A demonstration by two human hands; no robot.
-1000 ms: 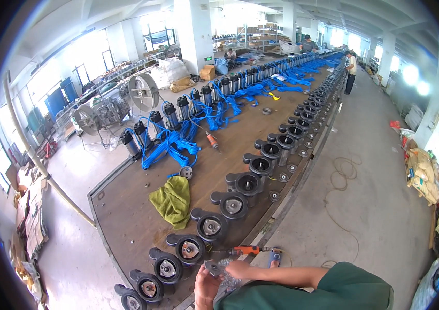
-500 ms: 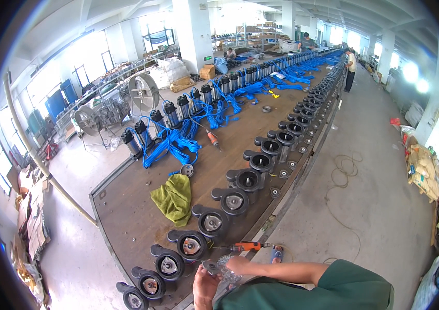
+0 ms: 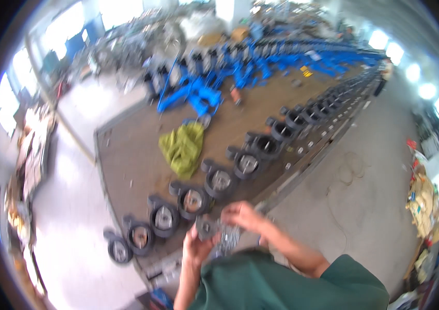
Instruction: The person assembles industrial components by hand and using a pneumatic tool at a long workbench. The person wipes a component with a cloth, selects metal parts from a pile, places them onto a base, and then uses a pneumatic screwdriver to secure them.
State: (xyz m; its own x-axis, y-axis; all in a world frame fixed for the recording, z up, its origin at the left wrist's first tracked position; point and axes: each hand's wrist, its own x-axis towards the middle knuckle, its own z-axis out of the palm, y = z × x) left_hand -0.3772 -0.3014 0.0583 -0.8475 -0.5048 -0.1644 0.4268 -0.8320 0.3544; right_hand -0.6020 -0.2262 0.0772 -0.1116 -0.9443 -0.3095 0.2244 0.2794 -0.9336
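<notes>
My left hand [image 3: 196, 247] grips a dark grey, round metal disc [image 3: 206, 227] with a hole in its middle, held up near the table's front edge. Just right of it, my right hand [image 3: 241, 215] is raised with its fingers drawn together; motion blur hides whatever is between them. Below that hand lies a heap of small shiny metal pieces [image 3: 228, 239], too blurred to name. Beyond my hands runs a slanting row of black pump housings [image 3: 192, 200]. The nearest ones have round metal plates inside; farther ones, such as this housing [image 3: 267, 146], look dark inside.
A green cloth [image 3: 182, 150] lies crumpled on the brown table [image 3: 131, 139]. Behind it stand motors with bundled blue cables [image 3: 191, 95] and an orange-red tool [image 3: 236, 95]. Small parts line the right table edge. A hose [image 3: 351, 170] coils on the floor; a person [image 3: 384, 75] stands far right.
My view has swung, shifting the table scene upward. My right hand has risen from the heap of metal pieces. The left hand still holds the disc. The orange power driver no longer shows.
</notes>
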